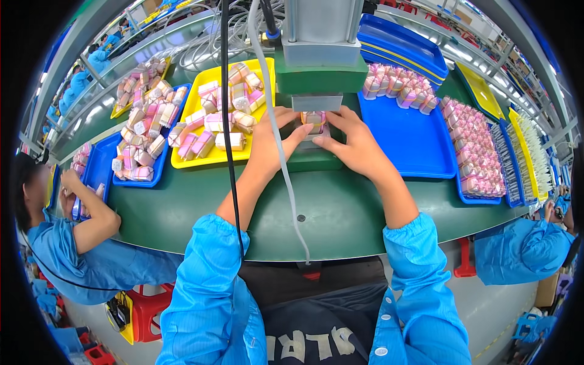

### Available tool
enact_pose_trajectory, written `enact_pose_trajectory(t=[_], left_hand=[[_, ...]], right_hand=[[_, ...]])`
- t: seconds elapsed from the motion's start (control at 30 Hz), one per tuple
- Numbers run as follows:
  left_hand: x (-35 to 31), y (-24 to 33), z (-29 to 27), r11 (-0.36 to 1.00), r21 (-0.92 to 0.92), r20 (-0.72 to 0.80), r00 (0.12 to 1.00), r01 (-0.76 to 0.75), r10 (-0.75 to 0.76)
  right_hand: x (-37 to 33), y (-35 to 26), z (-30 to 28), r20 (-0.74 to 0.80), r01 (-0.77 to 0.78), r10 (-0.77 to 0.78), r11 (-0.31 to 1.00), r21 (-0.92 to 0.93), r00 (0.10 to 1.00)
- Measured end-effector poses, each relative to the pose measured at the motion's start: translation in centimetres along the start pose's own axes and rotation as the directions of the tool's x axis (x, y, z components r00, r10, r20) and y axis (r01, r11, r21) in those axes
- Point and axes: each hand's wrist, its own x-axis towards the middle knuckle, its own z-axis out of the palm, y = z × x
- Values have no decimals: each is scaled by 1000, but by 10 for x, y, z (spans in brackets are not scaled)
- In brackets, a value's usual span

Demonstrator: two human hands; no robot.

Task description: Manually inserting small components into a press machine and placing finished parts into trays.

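My left hand (275, 139) and my right hand (358, 145) meet at a bench press, pinching a small block-shaped part (314, 120) from both sides with thumbs and fingertips. Pink and tan bands show on the part, which looks like the wrapped coil blocks in the trays. Directly above it is the grey press head (317, 102), fixed under a green block (322, 80). Part of the block is hidden behind my fingers and the press head. Beside my left hand stands a yellow tray (177, 159) of loose wrapped blocks.
To the right, a blue tray (413, 143) holds rows of blocks along its far side; a fuller tray (477, 146) stands beyond. A black cable (227, 121) and grey hose (281, 152) hang before my left arm. Co-workers sit left (91, 243) and right (523, 249).
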Motion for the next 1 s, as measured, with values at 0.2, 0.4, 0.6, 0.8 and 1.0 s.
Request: enact_pose_trajectory(t=[0.2,0.4,0.6,0.8,1.0], left_hand=[[-4,-7,-2,999,-9,29,998,-52,52],[-6,-4,0,994,-93,53,998,49,-44],[-4,3,-2,983,-149,80,992,109,-98],[-2,-7,2,981,-133,85,988,142,-131],[6,-2,-11,946,-264,-10,980,187,-197]], right_hand=[[-1,5,10,6,23,-23,999,34,1000],[-3,9,10,29,59,-58,998,-31,998],[-6,14,10,43,98,-94,990,-100,995],[-4,16,-10,106,69,-65,997,-33,992],[18,90,-101,-523,-101,-156,898,-429,838]])
